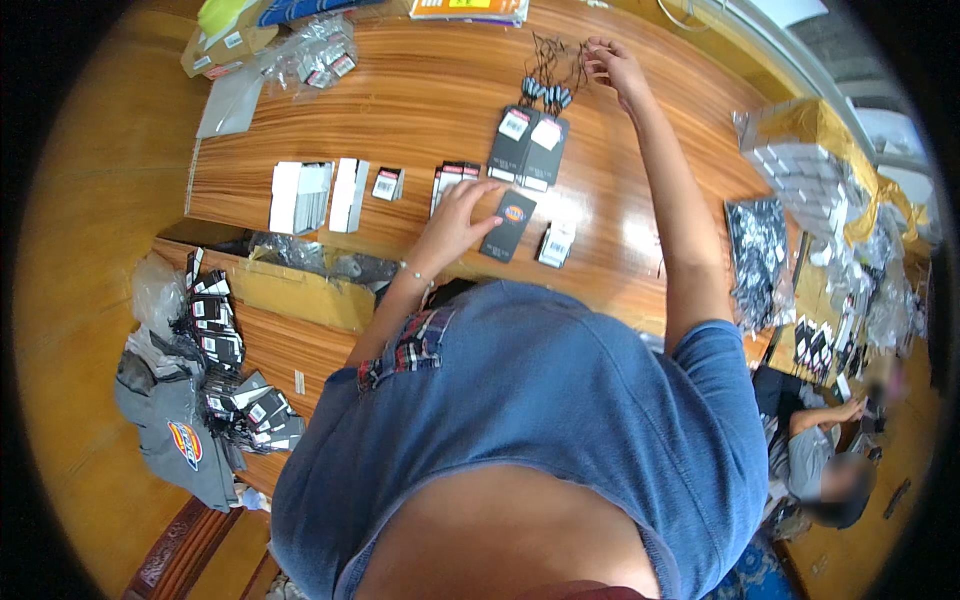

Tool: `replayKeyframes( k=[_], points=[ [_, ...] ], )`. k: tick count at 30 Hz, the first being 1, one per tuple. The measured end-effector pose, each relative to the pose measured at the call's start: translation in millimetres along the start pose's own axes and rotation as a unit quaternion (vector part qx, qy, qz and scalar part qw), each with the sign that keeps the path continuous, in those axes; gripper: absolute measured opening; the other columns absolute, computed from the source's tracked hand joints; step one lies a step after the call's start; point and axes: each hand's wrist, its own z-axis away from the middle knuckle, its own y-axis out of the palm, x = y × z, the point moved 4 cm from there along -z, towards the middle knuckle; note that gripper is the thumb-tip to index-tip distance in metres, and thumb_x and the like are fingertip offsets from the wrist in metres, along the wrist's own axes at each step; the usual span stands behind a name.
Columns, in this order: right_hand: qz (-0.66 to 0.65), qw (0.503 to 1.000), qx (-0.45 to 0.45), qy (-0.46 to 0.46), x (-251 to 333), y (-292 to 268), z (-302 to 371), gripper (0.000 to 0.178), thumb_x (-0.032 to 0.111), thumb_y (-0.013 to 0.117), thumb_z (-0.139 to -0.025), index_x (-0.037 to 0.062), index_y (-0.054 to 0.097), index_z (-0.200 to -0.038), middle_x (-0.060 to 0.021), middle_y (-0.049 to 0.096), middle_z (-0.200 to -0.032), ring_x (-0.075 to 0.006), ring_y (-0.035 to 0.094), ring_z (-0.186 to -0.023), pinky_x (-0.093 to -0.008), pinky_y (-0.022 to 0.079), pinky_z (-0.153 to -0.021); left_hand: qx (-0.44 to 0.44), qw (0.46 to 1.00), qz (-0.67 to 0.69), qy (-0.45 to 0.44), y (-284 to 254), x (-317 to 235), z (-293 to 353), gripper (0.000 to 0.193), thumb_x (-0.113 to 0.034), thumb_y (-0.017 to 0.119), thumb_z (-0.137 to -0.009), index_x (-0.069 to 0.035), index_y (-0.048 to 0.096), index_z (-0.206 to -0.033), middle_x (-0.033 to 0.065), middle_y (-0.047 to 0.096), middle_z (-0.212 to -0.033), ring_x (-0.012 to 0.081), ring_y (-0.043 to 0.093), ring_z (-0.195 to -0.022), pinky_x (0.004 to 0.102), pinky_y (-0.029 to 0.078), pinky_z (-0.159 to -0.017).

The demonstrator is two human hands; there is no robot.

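My left hand [455, 232] holds a dark grey hang tag [512, 232] with a coloured oval emblem, thumb on its face and fingers at its upper left edge. Beyond it lie two stacks of dark tags [509, 150] with white barcode stickers, topped by small black-and-white string fasteners [545, 95]. Black strings [553, 60] fan out from these toward the far edge. My right hand [614, 70] reaches over there, fingers curved and slightly apart beside the outermost strings; whether one is caught between them is too small to make out. A small barcode tag stack [555, 244] sits right of the held tag.
White card stacks [300, 197] and small barcode tags [388, 184] stand at left. Plastic bags [318, 55] lie far left; a bagged dark bundle [757, 250] and a taped box [800, 170] are at right. Strung tags [215, 320] and grey fabric [175, 430] lie lower left. Another person [825, 465] sits lower right.
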Motion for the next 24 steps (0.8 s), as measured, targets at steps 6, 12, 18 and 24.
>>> replayKeyframes(
  k=[6, 12, 18, 24],
  points=[
    [0.149, 0.967, 0.178, -0.106, -52, 19, 170, 0.016, 0.021, 0.059, -0.083, 0.0066, 0.061, -0.090, -0.0033, 0.062, -0.087, -0.0130, 0.056, -0.078, -0.0270, 0.044, -0.071, 0.085, 0.984, -0.148, 0.048, 15, -5, -9, 0.056, -0.028, 0.077, -0.058, -0.014, 0.058, -0.109, 0.0039, 0.051, -0.107, 0.0246, 0.044, -0.100, 0.0373, 0.035, -0.089],
    [0.356, 0.922, 0.034, -0.147, -68, 43, 264, 0.037, 0.023, 0.075, -0.063, 0.0052, 0.059, -0.091, -0.0098, 0.054, -0.080, -0.0269, 0.054, -0.082, -0.0360, 0.045, -0.071, 0.107, 0.969, -0.215, 0.061, 23, -4, -17, 0.062, -0.030, 0.079, -0.054, -0.016, 0.057, -0.110, 0.0039, 0.051, -0.101, 0.0242, 0.044, -0.096, 0.0373, 0.035, -0.085],
    [0.346, 0.927, 0.006, -0.145, -73, 42, 267, 0.036, 0.014, 0.075, -0.061, 0.0053, 0.060, -0.092, -0.0094, 0.057, -0.087, -0.0278, 0.054, -0.084, -0.0362, 0.045, -0.074, 0.104, 0.973, -0.193, 0.070, 28, 5, -12, 0.061, -0.032, 0.080, -0.049, -0.011, 0.059, -0.102, 0.0037, 0.052, -0.099, 0.0245, 0.044, -0.096, 0.0377, 0.035, -0.085],
    [0.279, 0.952, -0.025, -0.126, -76, 43, 267, 0.032, 0.005, 0.073, -0.063, 0.0043, 0.061, -0.093, -0.0086, 0.057, -0.080, -0.0199, 0.055, -0.071, -0.0308, 0.045, -0.064, 0.080, 0.977, -0.181, 0.087, 25, 2, -9, 0.060, -0.032, 0.080, -0.049, -0.009, 0.058, -0.100, 0.0034, 0.052, -0.101, 0.0249, 0.044, -0.096, 0.0373, 0.036, -0.085]
  ],
)
